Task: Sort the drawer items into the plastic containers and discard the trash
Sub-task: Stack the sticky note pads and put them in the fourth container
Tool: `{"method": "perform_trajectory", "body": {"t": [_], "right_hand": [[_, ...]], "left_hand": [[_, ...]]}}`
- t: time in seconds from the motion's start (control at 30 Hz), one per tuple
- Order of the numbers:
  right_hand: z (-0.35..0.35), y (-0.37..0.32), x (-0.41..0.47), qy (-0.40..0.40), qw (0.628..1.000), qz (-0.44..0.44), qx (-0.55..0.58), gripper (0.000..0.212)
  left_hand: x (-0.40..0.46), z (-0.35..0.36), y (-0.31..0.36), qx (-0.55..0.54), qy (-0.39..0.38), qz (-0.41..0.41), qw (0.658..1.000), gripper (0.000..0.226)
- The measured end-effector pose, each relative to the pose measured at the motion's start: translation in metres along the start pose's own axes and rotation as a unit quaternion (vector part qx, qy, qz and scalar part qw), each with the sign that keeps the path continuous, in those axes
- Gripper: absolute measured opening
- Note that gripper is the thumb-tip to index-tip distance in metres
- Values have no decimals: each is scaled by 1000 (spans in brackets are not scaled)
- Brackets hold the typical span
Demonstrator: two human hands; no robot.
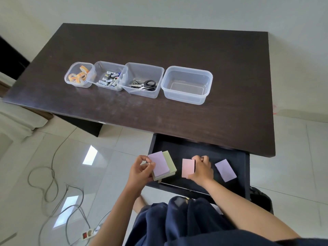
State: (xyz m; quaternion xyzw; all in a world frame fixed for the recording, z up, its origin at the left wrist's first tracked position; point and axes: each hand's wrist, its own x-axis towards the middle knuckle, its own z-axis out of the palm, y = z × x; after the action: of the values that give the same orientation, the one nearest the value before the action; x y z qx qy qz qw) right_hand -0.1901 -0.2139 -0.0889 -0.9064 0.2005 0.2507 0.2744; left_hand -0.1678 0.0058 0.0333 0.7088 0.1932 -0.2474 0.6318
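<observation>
The dark drawer (243,167) stands pulled open under the desk's front edge. My left hand (140,170) grips a stack of sticky-note pads (162,165), lilac on top and green beneath, at the drawer's left corner. Inside the drawer my right hand (202,168) pinches a pink pad (187,167) by its right edge. A second lilac pad (225,170) lies loose to the right of that hand. On the desk sits an empty clear container (187,85), rightmost in a row.
Three more clear containers stand on the dark desk (213,121): one with tape rolls (79,75), one with batteries (109,79), one with scissors (143,84). Cables (51,181) and a power strip (88,234) lie on the white tiled floor at left.
</observation>
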Motion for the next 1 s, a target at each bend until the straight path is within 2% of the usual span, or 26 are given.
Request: {"method": "perform_trajectory", "body": {"t": [0.1, 0.23, 0.33, 0.47, 0.6, 0.7, 0.8, 1.0], "right_hand": [[3, -1, -2, 14, 999, -2, 33, 64], [5, 2, -4, 22, 993, -9, 118, 36], [3, 5, -6, 31, 988, -11, 149, 31], [2, 5, -7, 15, 994, -62, 93, 51], [-2, -3, -2, 0, 991, -123, -45, 81], [-5, -11, 7, -28, 980, -153, -124, 88], [-5, -15, 12, -53, 976, -159, -137, 90], [-9, -13, 7, -75, 985, -136, -72, 99]], "left_hand": [[0, -2, 1, 7, -1, -4, 1000, 14], [1, -2, 1, 15, -6, -7, 1000, 18], [2, -1, 1, 18, -21, -10, 1000, 16], [3, 0, 2, 30, -34, -12, 999, 17], [2, -2, 2, 28, -32, -14, 999, 16], [0, -7, -1, 25, -25, -10, 999, 16], [-2, -13, -4, 15, -18, -12, 1000, 13], [-4, -17, -10, 5, -7, -18, 1000, 14]]}}
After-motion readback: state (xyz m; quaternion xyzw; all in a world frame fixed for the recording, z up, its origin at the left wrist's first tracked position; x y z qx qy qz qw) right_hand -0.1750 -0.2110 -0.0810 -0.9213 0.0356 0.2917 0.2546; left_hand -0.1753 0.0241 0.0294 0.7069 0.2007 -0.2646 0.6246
